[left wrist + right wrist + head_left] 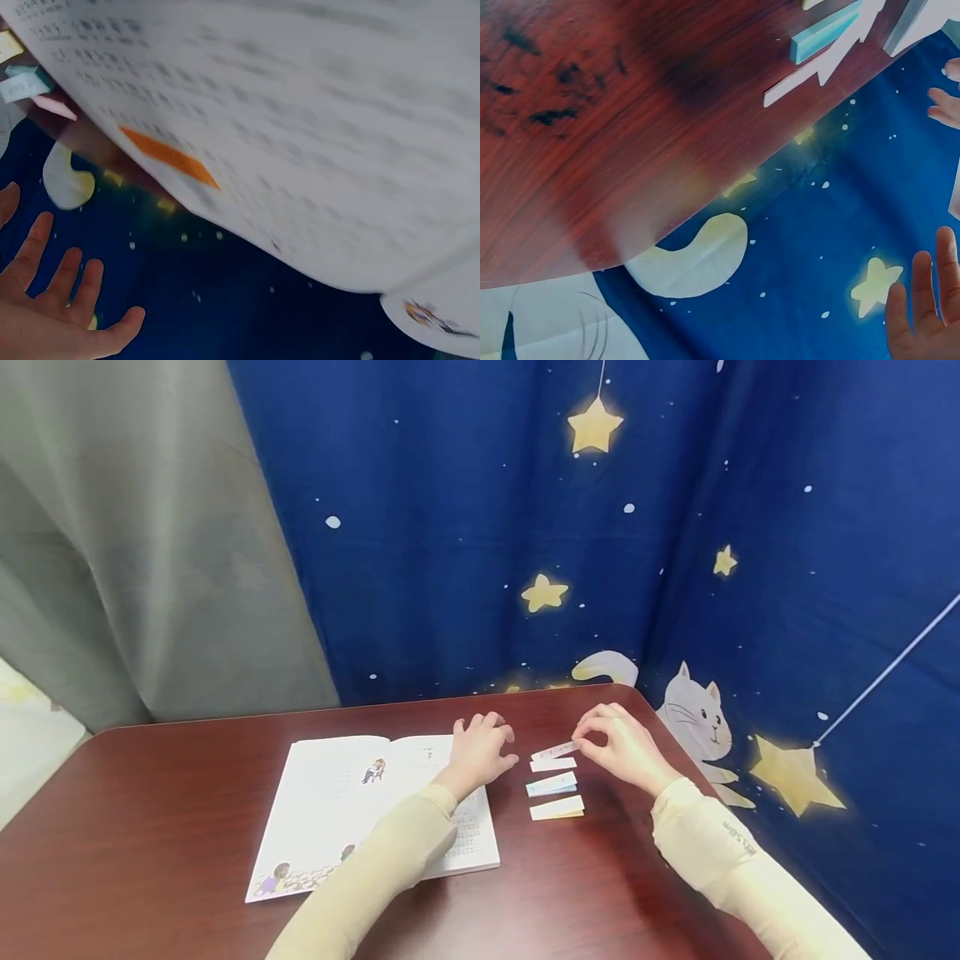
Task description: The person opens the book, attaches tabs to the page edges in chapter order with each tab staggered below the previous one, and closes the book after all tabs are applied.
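Note:
Three small pads of sticky notes lie in a column right of an open book (pixel 330 802): a pinkish-white pad (pixel 553 765) farthest back, a blue pad (pixel 551 785) in the middle and a yellow pad (pixel 557 808) nearest. My right hand (pixel 618 745) pinches the right end of a pale sticky note (pixel 553 752), which slants up from the far pad. My left hand (pixel 480 750) hovers by the book's right edge, fingers apart and loosely bent, holding nothing. In the left wrist view its fingers (pixel 71 270) are spread. An orange sticky note (pixel 169 157) lies on the printed page.
The book rests on a reddish-brown table (pixel 150 810). Behind the table hangs a blue curtain (pixel 450 527) with stars and a white cat, and a grey curtain (pixel 165 568) hangs at the left. The table's right edge runs close to the right hand.

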Demonstrator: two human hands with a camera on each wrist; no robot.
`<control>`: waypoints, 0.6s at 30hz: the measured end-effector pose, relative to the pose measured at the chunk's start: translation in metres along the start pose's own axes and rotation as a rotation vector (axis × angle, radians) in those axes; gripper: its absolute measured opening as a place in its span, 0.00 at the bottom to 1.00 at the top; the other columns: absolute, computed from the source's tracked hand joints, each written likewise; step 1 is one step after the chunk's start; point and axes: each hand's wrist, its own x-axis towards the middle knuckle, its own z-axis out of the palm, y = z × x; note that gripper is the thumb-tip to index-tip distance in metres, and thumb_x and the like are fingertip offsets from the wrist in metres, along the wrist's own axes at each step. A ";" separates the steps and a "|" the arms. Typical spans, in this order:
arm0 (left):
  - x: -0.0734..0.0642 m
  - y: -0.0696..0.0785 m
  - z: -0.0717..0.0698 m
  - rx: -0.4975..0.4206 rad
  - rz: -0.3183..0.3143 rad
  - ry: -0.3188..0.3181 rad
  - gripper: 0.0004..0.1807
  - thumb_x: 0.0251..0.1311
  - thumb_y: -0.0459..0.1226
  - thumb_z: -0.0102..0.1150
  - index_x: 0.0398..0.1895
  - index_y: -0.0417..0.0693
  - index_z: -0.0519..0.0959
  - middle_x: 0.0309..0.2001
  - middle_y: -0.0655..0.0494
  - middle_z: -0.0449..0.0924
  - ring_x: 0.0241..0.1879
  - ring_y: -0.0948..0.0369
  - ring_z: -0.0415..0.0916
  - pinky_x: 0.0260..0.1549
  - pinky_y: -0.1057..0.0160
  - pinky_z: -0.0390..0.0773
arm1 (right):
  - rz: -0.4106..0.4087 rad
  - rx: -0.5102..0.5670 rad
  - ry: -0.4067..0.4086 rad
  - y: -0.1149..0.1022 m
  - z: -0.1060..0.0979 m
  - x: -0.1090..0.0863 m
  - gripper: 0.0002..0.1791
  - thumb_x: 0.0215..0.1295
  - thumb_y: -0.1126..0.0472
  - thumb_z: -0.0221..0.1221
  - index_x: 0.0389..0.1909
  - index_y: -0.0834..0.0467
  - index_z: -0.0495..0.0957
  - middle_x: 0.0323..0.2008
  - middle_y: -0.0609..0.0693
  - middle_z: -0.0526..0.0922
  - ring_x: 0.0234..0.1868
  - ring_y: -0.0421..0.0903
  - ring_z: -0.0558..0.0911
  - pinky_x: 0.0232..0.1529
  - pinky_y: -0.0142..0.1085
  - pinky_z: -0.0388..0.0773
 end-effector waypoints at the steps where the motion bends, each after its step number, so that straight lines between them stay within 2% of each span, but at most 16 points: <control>1: -0.005 -0.004 -0.004 -0.010 0.007 0.014 0.15 0.51 0.48 0.62 0.40 0.53 0.79 0.50 0.56 0.72 0.52 0.55 0.66 0.56 0.42 0.56 | -0.004 0.000 0.002 -0.001 0.001 0.001 0.03 0.50 0.61 0.65 0.27 0.52 0.82 0.34 0.45 0.79 0.42 0.45 0.74 0.43 0.43 0.73; 6: -0.030 -0.029 -0.023 -0.035 0.040 0.109 0.14 0.49 0.47 0.64 0.38 0.52 0.79 0.49 0.55 0.74 0.51 0.54 0.68 0.55 0.41 0.58 | -0.009 0.027 0.001 -0.012 0.009 0.010 0.02 0.51 0.61 0.65 0.27 0.52 0.82 0.34 0.46 0.80 0.42 0.46 0.74 0.43 0.44 0.73; 9: -0.045 -0.047 -0.031 -0.012 0.042 0.154 0.14 0.48 0.46 0.64 0.37 0.53 0.80 0.49 0.55 0.75 0.50 0.54 0.69 0.55 0.41 0.59 | 0.007 0.061 -0.018 -0.019 0.016 0.015 0.02 0.52 0.61 0.64 0.28 0.53 0.83 0.34 0.46 0.79 0.42 0.46 0.74 0.43 0.45 0.73; 13: -0.061 -0.067 -0.040 0.016 0.028 0.174 0.14 0.48 0.47 0.65 0.37 0.53 0.80 0.49 0.54 0.75 0.50 0.53 0.70 0.54 0.41 0.60 | 0.025 0.092 -0.041 -0.029 0.027 0.023 0.03 0.52 0.61 0.64 0.29 0.53 0.83 0.33 0.45 0.79 0.41 0.46 0.74 0.42 0.44 0.73; 18: -0.073 -0.082 -0.047 0.009 -0.003 0.173 0.14 0.48 0.46 0.65 0.38 0.51 0.80 0.50 0.52 0.75 0.51 0.52 0.70 0.54 0.40 0.60 | 0.086 0.114 -0.055 -0.041 0.044 0.033 0.04 0.52 0.59 0.64 0.28 0.53 0.83 0.32 0.46 0.80 0.41 0.47 0.75 0.42 0.44 0.73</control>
